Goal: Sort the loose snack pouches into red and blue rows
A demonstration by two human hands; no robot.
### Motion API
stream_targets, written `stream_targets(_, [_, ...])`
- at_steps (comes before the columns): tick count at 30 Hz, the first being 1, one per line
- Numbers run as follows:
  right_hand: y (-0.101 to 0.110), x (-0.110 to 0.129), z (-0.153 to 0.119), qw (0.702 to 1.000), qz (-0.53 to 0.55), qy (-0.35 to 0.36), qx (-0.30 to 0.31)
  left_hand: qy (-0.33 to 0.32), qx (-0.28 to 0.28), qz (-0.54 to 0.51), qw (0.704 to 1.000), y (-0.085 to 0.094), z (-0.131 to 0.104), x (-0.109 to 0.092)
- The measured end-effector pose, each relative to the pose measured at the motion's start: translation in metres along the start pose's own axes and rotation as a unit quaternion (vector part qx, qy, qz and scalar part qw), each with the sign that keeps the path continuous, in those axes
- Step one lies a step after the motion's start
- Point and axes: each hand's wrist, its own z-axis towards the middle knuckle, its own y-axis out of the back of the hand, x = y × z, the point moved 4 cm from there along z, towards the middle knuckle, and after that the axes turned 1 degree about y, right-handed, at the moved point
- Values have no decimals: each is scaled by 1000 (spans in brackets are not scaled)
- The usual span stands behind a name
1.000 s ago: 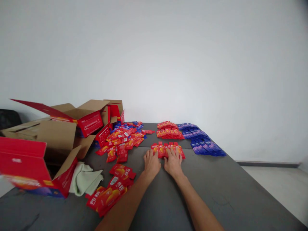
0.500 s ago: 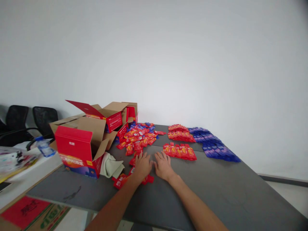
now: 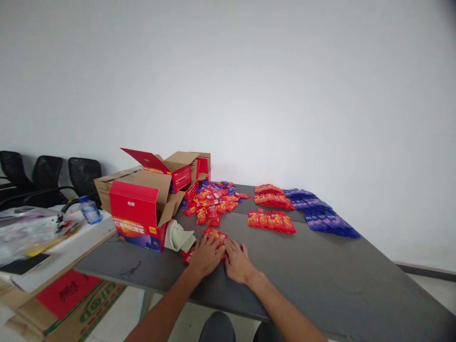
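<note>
On the near part of the table, my left hand [image 3: 206,258] lies palm down over several red pouches [image 3: 214,232], its fingers stretched out. Beside it, my right hand [image 3: 238,261] touches the right side of those pouches with its fingers extended and close to the left hand. The pouches under the hands are partly hidden. Just left of them sits a folded pale green cloth [image 3: 178,236]. A loose heap of red and purple pouches [image 3: 215,202] lies farther back.
Open red cartons [image 3: 133,213] stand on the left. Red pouches lie overlapped in rows [image 3: 271,221] at the back right, next to rows of purple-blue pouches [image 3: 331,223]. A water bottle [image 3: 90,210] and plastic bags [image 3: 32,232] are on a white surface at left.
Both hands have drawn back toward the near table edge. The red pouches by them now lie closer together under the fingers. The view has shifted slightly to the left.
</note>
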Motion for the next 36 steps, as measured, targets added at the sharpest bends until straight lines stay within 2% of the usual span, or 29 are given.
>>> stream_targets(4, [-6, -4, 2, 1000, -12, -4, 7, -2, -20, 13, 1000, -7, 6, -3])
stream_targets(9, [-5, -21, 18, 1000, -20, -12, 11, -9, -40, 14, 999, -16, 25, -12])
stream_targets(17, [-1, -62, 55, 1000, -15, -23, 5, -92, -56, 79, 991, -21, 66, -34])
stream_targets(23, [1, -79, 72, 999, 10, 2, -48, 11, -98, 54, 994, -13, 85, -30])
stream_targets(27, [12, -87, 66, 992, 67, 35, -99, 14, -47, 39, 998, -8, 99, -27])
stream_targets(30, [22, -88, 59, 984, 110, 77, -116, 4, -24, 30, 999, -9, 111, -28])
stream_targets(33, [33, -85, 51, 974, 141, 126, -125, -41, -3, -6, 999, -16, 121, -36])
stream_targets(36, [44, -86, 42, 967, 154, 143, -146, -60, 28, -45, 997, -26, 125, -43])
